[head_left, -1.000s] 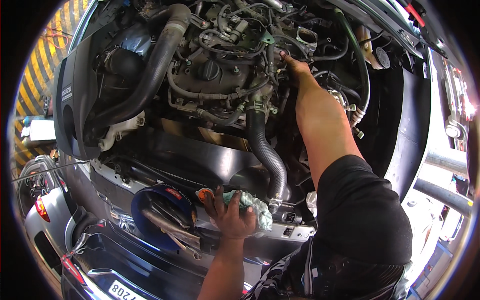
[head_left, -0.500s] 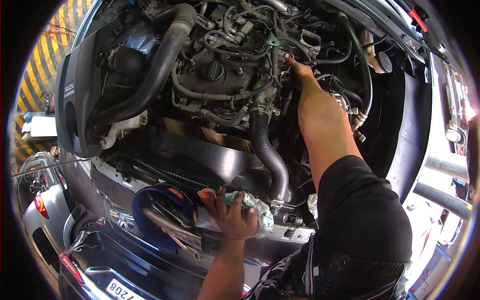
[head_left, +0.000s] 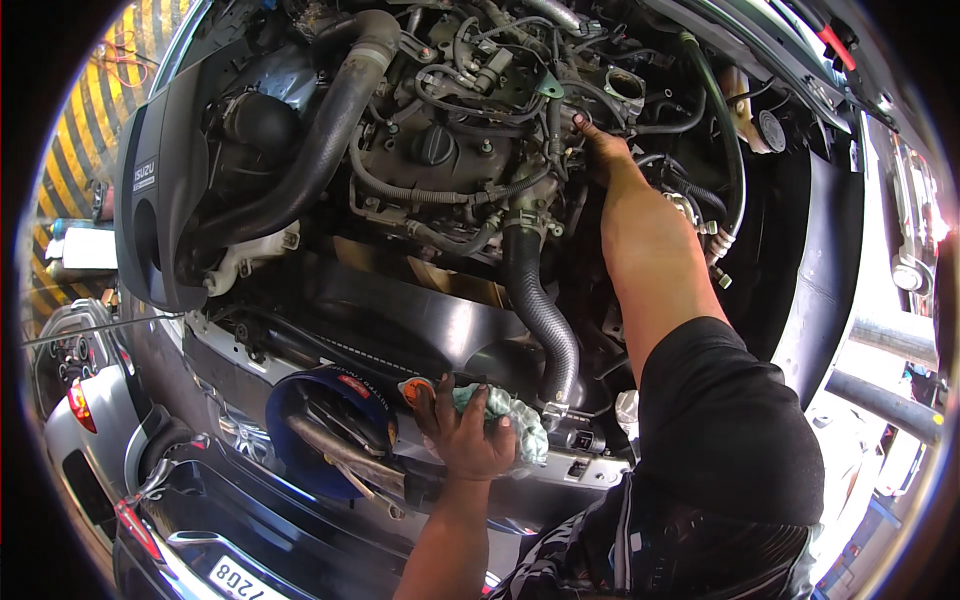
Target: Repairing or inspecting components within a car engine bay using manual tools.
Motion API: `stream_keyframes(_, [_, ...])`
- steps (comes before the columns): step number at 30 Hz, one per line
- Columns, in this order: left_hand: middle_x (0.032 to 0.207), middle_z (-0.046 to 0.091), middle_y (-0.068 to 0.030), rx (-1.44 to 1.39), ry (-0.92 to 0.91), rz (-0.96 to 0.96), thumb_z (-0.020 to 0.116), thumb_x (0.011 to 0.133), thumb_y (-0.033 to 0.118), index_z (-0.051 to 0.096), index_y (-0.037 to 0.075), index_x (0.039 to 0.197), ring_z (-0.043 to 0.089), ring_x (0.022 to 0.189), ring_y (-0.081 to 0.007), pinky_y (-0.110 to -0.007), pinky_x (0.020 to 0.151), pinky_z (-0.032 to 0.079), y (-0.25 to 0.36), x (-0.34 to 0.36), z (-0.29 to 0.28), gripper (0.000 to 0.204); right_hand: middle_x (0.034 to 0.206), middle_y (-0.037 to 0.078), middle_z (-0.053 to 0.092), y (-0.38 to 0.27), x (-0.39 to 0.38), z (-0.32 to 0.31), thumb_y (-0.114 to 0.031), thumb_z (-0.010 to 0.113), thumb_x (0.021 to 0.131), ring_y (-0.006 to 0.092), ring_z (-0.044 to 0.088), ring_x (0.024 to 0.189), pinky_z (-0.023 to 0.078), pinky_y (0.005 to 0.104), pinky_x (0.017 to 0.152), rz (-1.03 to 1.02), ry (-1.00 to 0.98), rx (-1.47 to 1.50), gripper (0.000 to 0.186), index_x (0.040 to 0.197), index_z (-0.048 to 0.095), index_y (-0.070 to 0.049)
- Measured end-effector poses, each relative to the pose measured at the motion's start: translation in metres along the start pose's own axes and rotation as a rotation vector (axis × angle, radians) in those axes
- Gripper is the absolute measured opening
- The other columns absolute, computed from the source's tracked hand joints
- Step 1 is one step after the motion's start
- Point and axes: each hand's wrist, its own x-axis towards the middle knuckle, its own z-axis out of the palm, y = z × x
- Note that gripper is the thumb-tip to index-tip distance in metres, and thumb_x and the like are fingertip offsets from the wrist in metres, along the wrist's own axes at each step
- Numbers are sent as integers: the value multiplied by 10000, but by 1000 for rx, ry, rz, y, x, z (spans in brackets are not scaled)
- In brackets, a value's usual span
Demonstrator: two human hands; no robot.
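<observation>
My left hand (head_left: 470,442) lies with fingers spread on the front crossmember of an engine bay. Under and beside its fingers is a crumpled pale green rag (head_left: 527,428); an orange round sticker (head_left: 411,391) shows at the fingertips. My right arm reaches deep along the side of the engine (head_left: 455,165). Of my right hand (head_left: 606,152) only the thumb and back show, the thumb resting near a metal fitting. Its other fingers are hidden behind engine parts, so what they touch is out of sight. A thick black ribbed hose (head_left: 540,315) runs down between my two arms.
A blue round tub (head_left: 285,440) holding dark parts stands left of my left hand. A large black intake pipe (head_left: 325,130) crosses the left of the bay, near a grey engine cover (head_left: 150,200). A black oil cap (head_left: 432,146) tops the engine. Another car (head_left: 300,540) stands close behind.
The whole view has shifted slightly. Both hands keep their places, the left on the rag and the right reaching among the engine parts.
</observation>
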Motion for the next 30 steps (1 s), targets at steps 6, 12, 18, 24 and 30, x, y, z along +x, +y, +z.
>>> stream_keyframes(6, [1288,495,-258,25,4,8,427,912,543,696,39,1017,350,1292,-477,-612,1093,226,-3,-2,2,580,1430,241,434,-1,25,-3,-531,847,656,419,424,1298,357,630,1017,174,87,-150,930,1335,499,1])
stream_keyframes(12, [1302,494,-226,18,19,8,453,886,512,689,95,1027,342,1280,-509,-665,1022,277,-5,-3,5,500,1455,239,406,-2,18,-3,-540,844,653,432,409,1313,332,668,1013,88,81,-196,944,1349,486,-14])
stream_keyframes(18, [1296,494,-234,24,14,10,452,884,517,685,91,1021,350,1272,-512,-666,1021,280,-5,-3,3,504,1476,227,388,0,6,-4,-537,842,657,432,382,1335,296,656,1044,83,-126,-6,975,1382,447,-19])
stream_keyframes(24, [1296,497,-236,12,-5,-6,447,890,519,689,81,1005,350,1272,-515,-664,1022,281,-5,-3,4,514,1495,224,360,-8,6,2,-544,844,648,431,368,1344,308,663,1029,179,25,-103,967,1373,461,-31])
stream_keyframes(30, [1304,496,-232,27,20,9,436,903,514,686,74,998,338,1282,-514,-664,1025,278,-4,-4,4,515,1490,228,362,-3,1,0,-532,845,658,451,369,1335,330,662,1016,59,-21,-78,941,1352,475,-15])
